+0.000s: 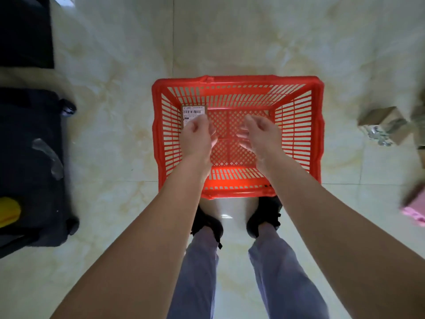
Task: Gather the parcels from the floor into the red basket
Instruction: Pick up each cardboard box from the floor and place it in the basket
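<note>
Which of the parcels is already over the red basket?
The small labelled parcel at the left hand; the brown and pink parcels lie on the floor.

Bright red basket, lattice holes all over, on my cream marbled floor. Brown parcel with a white barcode label; my trousers are grey-blue.
</note>
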